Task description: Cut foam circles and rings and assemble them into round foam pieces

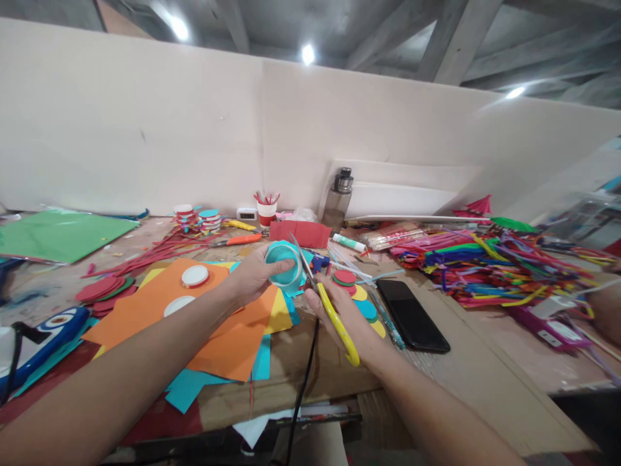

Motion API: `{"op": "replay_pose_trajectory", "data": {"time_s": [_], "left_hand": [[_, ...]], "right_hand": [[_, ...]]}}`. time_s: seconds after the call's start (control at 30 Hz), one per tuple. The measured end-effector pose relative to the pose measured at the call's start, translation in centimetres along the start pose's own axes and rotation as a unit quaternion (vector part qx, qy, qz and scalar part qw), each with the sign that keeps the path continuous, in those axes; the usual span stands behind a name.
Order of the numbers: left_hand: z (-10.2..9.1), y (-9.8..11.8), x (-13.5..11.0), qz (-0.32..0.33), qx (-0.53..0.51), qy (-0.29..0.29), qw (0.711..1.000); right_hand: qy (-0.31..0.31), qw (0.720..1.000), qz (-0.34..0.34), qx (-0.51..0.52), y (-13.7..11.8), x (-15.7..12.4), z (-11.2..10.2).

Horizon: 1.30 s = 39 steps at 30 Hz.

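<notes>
My left hand (253, 277) is closed round a short, round teal piece with a pale rim (277, 257), its open side facing me and my thumb over the edge. My right hand (356, 327) grips scissors with yellow handles (338, 329). Their blades point up and away, close beside the round piece; whether they touch it I cannot tell. Below my left forearm lie orange paper sheets (233, 353) over yellow and teal ones, with a white round lid (195, 276) on top. Red, yellow and teal paper discs (365, 309) lie just right of my right hand.
A black phone (412, 316) rests on cardboard at right, before a heap of coloured pipe cleaners (485, 265). Along the back stand a dark bottle (336, 206), a cup of red sticks (266, 212) and a glue stick (348, 243). A black cord (306, 382) hangs over the front edge.
</notes>
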<state>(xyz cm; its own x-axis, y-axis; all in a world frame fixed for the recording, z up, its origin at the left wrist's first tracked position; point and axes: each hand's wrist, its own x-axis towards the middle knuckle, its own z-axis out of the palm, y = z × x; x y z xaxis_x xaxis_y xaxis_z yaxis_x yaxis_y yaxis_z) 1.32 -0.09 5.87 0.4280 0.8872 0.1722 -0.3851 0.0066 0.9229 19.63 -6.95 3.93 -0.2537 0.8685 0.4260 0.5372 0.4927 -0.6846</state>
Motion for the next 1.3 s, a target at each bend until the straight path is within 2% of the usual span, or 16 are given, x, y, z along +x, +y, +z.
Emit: {"op": "replay_pose_trajectory", "data": {"time_s": [0.47, 0.73, 0.97, 1.3], "left_hand": [[-0.2, 0.9, 0.0, -0.021, 0.016, -0.036, 0.999], [-1.1, 0.6, 0.3, -0.033, 0.017, -0.046, 0.998], [-0.7, 0.6, 0.4, -0.023, -0.018, 0.016, 0.999], [-0.3, 0.2, 0.1, -0.02, 0.026, 0.0, 0.999]], "right_hand": [[-0.046, 0.998, 0.029, 0.017, -0.5, 0.1, -0.4], [-0.025, 0.999, 0.034, 0.03, -0.5, -0.2, -0.1], [-0.03, 0.999, 0.034, 0.017, -0.6, -0.1, -0.2], [-0.024, 0.999, 0.009, 0.04, -0.3, 0.2, 0.2]]}}
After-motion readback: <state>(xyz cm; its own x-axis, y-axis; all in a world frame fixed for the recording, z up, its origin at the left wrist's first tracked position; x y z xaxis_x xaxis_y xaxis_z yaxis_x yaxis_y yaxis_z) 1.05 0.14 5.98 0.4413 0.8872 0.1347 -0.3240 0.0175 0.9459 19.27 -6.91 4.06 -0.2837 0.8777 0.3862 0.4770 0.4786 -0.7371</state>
